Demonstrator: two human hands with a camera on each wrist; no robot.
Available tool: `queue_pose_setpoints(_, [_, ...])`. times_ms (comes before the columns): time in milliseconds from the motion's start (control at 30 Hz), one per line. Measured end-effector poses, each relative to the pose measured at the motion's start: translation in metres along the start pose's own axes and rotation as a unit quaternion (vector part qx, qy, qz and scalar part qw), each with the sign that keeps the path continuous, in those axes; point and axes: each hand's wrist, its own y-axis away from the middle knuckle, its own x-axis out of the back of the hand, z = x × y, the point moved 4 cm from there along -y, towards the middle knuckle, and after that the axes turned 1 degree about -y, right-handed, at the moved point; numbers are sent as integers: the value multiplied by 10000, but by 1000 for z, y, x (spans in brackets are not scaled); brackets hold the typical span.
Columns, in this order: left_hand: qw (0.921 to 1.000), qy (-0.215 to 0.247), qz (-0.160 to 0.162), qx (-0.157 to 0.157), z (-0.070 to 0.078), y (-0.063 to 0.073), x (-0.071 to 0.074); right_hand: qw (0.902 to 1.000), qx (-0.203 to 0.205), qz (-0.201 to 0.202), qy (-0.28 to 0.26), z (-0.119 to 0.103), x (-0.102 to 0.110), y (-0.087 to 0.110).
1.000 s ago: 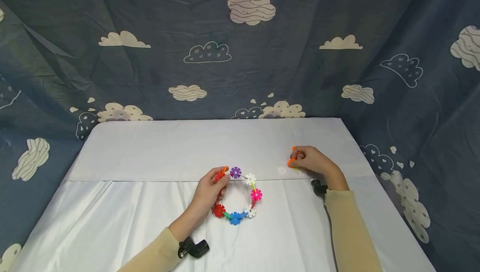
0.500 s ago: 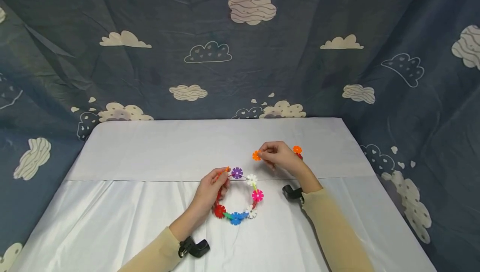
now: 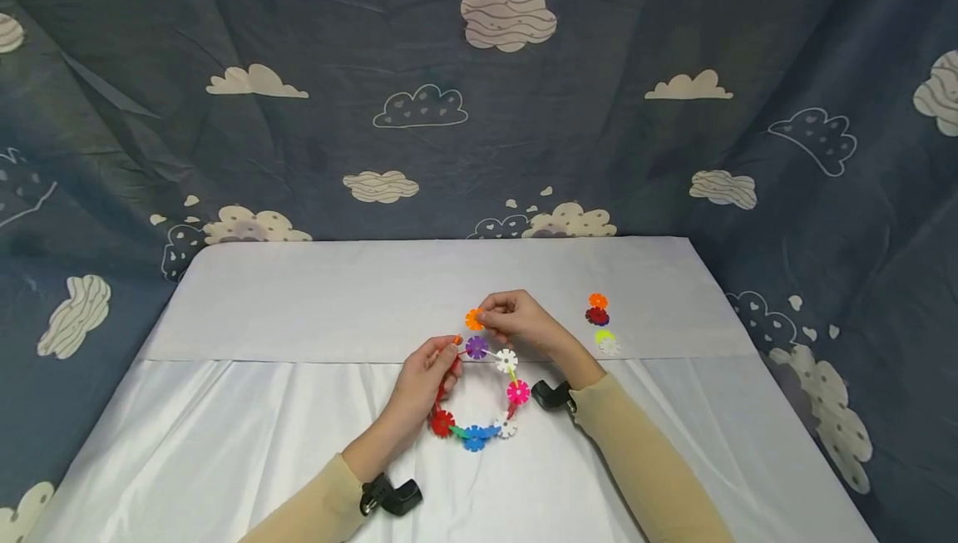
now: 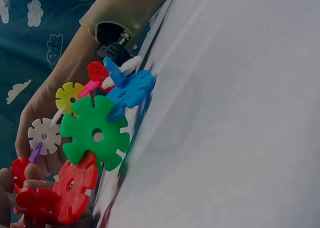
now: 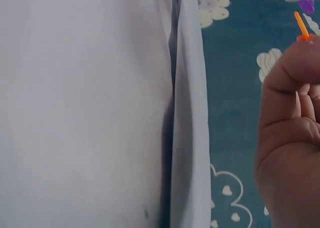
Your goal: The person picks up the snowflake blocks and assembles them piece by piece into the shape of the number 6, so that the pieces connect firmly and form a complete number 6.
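A ring of interlocked plastic snowflake discs (image 3: 474, 435) in several colours stands over the table. My left hand (image 3: 421, 378) grips its upper left part, where red and orange discs partly hide behind the fingers. In the left wrist view a green disc (image 4: 82, 130), a blue disc (image 4: 132, 92) and a red disc (image 4: 75, 185) of the ring show clearly, slotted edge to edge. My right hand (image 3: 520, 320) pinches a loose orange disc (image 3: 474, 319) just above the ring's purple disc (image 3: 476, 348). Only an orange edge (image 5: 301, 25) of it appears in the right wrist view.
To the right on the white-covered table (image 3: 299, 302) lie loose discs: an orange one (image 3: 598, 300), a dark red one (image 3: 596, 316), a yellow one (image 3: 603, 335) and a white one (image 3: 609, 347). A dark cloud-print cloth (image 3: 419, 27) hangs behind the table.
My right hand has carried the orange disc leftward from the loose discs to above the ring. The left hand keeps its grip on the ring, almost unmoved.
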Motion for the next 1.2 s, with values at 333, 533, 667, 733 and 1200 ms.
queue_pose_setpoints(333, [9999, -99, -40, -12, -1, 0, 0, 9992, -114, 17, -389, 3, -12, -4])
queue_pose_setpoints(533, [9999, -124, -95, 6, -1, 0, 0, 9992, -213, -54, -323, 3, -17, -5])
queue_pose_setpoints(667, [9998, -129, -116, -11, -1, 0, 0, 9992, -226, -161, -287, 2, -20, -5])
queue_pose_setpoints(733, [9998, -151, -116, -6, -1, 1, 0, 9991, -250, -191, -282, 1, -21, -4])
queue_pose_setpoints(1200, [9998, -167, -68, 87, -1, 1, -1, 9989, -274, -326, -215, 8, -28, -6])
